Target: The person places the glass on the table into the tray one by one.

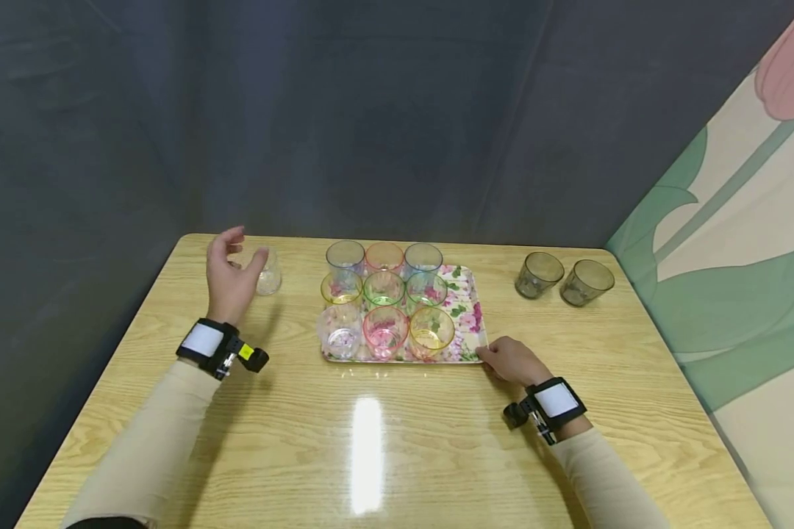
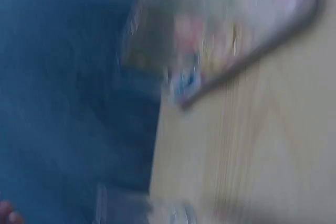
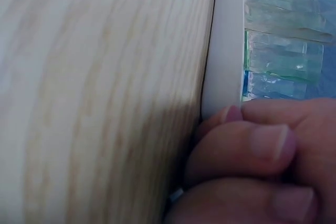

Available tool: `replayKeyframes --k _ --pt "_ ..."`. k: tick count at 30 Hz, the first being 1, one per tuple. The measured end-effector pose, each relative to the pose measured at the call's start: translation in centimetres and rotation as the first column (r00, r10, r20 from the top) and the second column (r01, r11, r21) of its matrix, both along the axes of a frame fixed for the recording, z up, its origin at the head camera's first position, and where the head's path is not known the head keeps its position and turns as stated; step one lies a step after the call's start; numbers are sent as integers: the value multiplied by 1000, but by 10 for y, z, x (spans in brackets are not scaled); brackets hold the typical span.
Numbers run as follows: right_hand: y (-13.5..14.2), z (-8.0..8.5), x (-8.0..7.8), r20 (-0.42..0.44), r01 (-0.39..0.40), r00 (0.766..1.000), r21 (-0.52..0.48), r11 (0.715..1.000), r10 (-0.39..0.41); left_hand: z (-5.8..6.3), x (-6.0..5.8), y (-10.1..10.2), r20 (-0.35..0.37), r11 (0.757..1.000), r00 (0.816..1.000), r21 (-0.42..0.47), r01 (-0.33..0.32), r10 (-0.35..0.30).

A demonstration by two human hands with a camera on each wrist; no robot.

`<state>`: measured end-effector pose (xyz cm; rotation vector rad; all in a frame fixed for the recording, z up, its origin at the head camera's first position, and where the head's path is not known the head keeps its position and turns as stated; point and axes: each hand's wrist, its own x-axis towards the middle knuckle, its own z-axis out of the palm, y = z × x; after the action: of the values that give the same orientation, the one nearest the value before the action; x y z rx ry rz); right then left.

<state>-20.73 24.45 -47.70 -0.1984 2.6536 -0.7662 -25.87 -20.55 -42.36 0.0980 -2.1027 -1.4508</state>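
A flower-patterned tray point(image 1: 466, 312) holds three rows of clear tinted glasses, among them a pink glass point(image 1: 385, 334), a yellow glass point(image 1: 431, 334) and a green glass point(image 1: 384, 289). At the tray's near right corner my right hand point(image 1: 514, 361) grips the rim; the right wrist view shows curled fingers point(image 3: 236, 150) against the white tray edge point(image 3: 224, 45). To the left, a colourless glass point(image 1: 270, 279) stands on the table. My left hand point(image 1: 230, 283) is beside it, thumb and fingers spread apart, not wrapped round it. The left wrist view is blurred.
Two smoky brown glasses, one point(image 1: 539, 275) left of the other point(image 1: 587, 283), stand at the back right of the wooden table point(image 1: 291, 448). A dark curtain point(image 1: 370, 117) hangs behind the table, and a flowered cloth point(image 1: 754, 294) is on the right.
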Motion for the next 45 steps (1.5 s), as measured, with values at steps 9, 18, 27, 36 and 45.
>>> replayKeyframes --k 9,18,27,36,45 --pt "1 -5 -3 14 13 1000 -6 1000 -13 -36 -23 -22 260 994 966 110 -23 -6" --pt "3 -6 -2 5 10 1000 -2 1000 -10 -69 -28 -21 365 982 928 187 13 -81" --pt "2 -9 -4 -1 6 1000 -3 1000 -6 -79 -33 -19 322 991 945 132 15 -57" --pt "3 -8 -4 11 5 1000 -6 1000 -5 -79 -30 -17 298 991 954 134 -1 -39" --pt "2 -7 -4 30 24 999 -6 1000 -23 -75 -26 -17 313 991 949 132 -13 -29"
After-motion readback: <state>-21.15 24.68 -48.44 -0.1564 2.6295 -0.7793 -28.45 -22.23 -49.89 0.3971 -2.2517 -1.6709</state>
